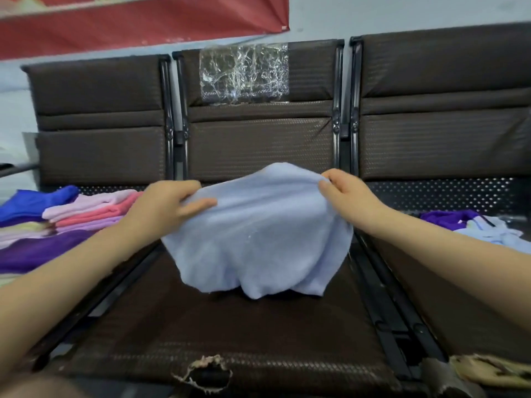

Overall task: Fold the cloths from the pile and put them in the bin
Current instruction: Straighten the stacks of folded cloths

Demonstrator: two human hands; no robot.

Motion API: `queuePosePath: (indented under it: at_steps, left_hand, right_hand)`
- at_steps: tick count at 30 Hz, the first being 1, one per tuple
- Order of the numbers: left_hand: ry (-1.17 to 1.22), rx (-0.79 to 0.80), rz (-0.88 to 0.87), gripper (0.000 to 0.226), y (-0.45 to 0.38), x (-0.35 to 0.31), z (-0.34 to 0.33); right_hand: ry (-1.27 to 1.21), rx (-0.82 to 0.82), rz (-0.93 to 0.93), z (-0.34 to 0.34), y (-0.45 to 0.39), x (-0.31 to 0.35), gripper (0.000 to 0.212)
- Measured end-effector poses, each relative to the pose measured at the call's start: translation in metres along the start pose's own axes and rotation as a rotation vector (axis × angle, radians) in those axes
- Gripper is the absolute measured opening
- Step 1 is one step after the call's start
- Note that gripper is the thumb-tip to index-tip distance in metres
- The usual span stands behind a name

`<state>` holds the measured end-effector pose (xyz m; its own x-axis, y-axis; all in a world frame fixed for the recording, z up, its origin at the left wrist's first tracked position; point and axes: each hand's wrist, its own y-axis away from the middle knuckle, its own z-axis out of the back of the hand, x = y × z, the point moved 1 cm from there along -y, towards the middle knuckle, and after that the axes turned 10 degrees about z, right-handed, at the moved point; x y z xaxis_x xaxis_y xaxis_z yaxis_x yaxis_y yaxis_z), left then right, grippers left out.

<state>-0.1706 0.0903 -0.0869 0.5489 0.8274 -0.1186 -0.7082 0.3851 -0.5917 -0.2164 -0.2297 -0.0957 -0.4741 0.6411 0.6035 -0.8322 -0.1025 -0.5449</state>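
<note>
Cloth (258,234) hanging between left hand (169,205) and right hand (347,193), both pinching top corners, long axis running left-right.

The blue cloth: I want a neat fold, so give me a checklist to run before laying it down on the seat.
1. Left hand grips the cloth edge: ok.
2. Right hand pinches the other edge: ok.
3. Cloth spread flat between the hands: not ok, it sags and bunches.
4. Middle seat under the cloth free of other cloths: ok.
5. Folded stack on the left seat out of the way: ok.
6. Bin in reach: cannot tell, none in view.
</note>
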Motion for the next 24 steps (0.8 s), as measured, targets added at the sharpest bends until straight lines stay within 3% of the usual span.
queuePosePath:
  at_steps: [4, 6, 9, 11, 14, 17, 20, 22, 24]
  left_hand:
    - [0.126, 0.307, 0.161, 0.076, 0.024, 0.033, -0.016]
    - [0.149, 0.409, 0.266, 0.080, 0.044, 0.048, -0.021]
    - [0.327, 0.527, 0.351, 0.061, 0.071, 0.058, -0.029]
    - [0.427, 0.602, 0.360, 0.023, 0.084, 0.058, -0.035]
    - [0.426, 0.653, 0.285, 0.019, 0.089, 0.049, -0.043]
    - [0.305, 0.696, 0.177, 0.020, 0.085, 0.036, -0.042]
    - [0.095, 0.573, -0.116, 0.049, 0.078, 0.022, -0.033]
    - [0.057, 0.462, -0.234, 0.042, 0.074, 0.014, -0.026]
    - [0.074, 0.402, -0.280, 0.030, 0.070, 0.010, -0.019]
  right_hand:
    - [0.419, 0.333, 0.082, -0.014, 0.009, -0.014, 0.012]
    - [0.466, 0.458, 0.016, -0.017, 0.016, -0.024, 0.017]
    - [0.170, 0.423, -0.218, -0.020, 0.029, -0.035, 0.023]
    - [0.087, 0.413, -0.304, -0.028, 0.039, -0.042, 0.022]
    - [0.195, 0.628, -0.270, -0.050, 0.053, -0.046, 0.019]
    - [0.335, 0.800, -0.034, -0.083, 0.055, -0.034, 0.025]
    - [0.229, 0.759, 0.165, -0.118, 0.047, -0.006, 0.050]
    - [0.100, 0.733, 0.264, -0.134, 0.039, 0.013, 0.062]
    - [-0.049, 0.741, 0.324, -0.150, 0.031, 0.028, 0.059]
